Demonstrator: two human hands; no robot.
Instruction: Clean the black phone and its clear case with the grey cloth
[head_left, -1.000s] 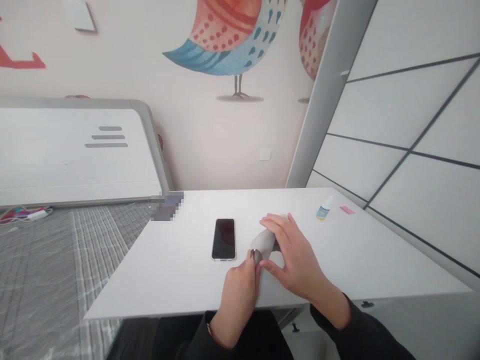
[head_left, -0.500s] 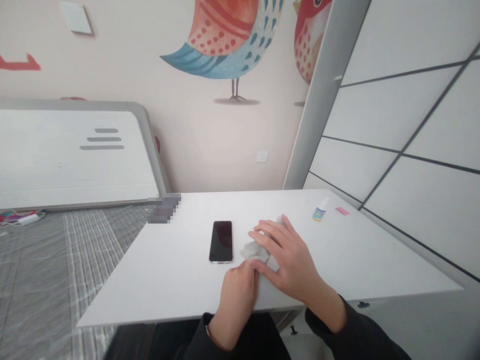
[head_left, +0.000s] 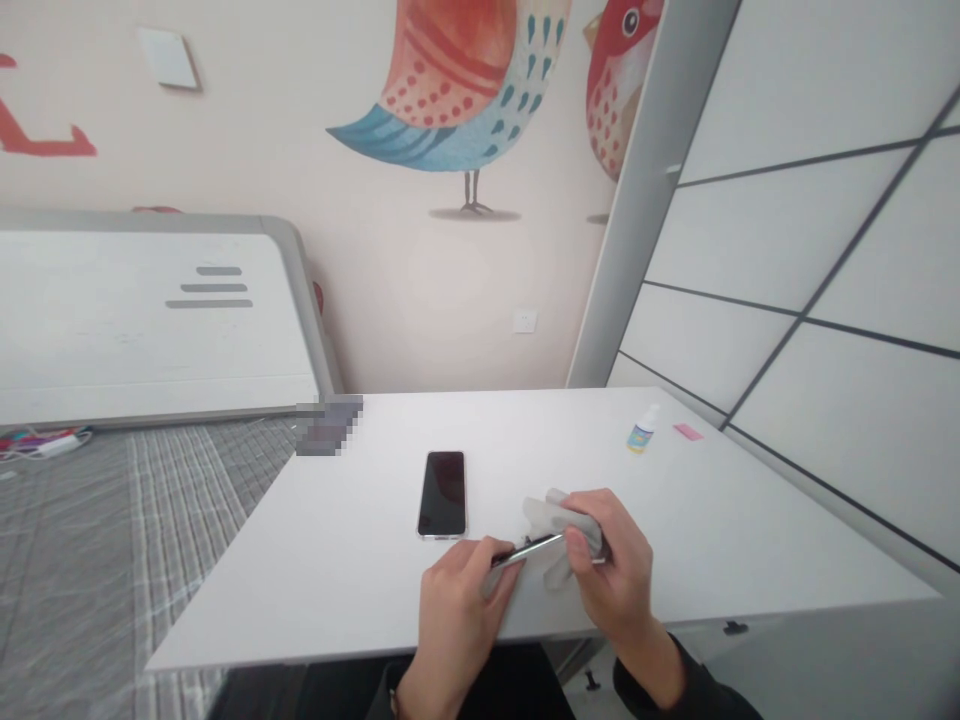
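Note:
My left hand point(head_left: 459, 592) is closed on the near-left end of a slim flat device point(head_left: 531, 548), which is seen nearly edge-on with a bright metal rim and a dark face. A light grey cloth point(head_left: 553, 515) is bunched in my right hand point(head_left: 616, 560), thumb on top. The cloth wraps the device's right end, and its loose folds hang below. Both hands are just above the table near its front edge. To their left, a phone point(head_left: 443, 494) in a clear case lies face up with its screen dark.
On the white table point(head_left: 322, 560), a small spray bottle point(head_left: 641, 432) with a yellow and blue label stands at the back right beside a pink slip point(head_left: 688, 432). A blurred dark patch point(head_left: 328, 425) covers the back left corner. White panelled doors point(head_left: 862, 420) border the right side.
The device has come up off the table, tilted on edge between both hands. My right hand went from lying spread over the cloth to gripping it around the device's end.

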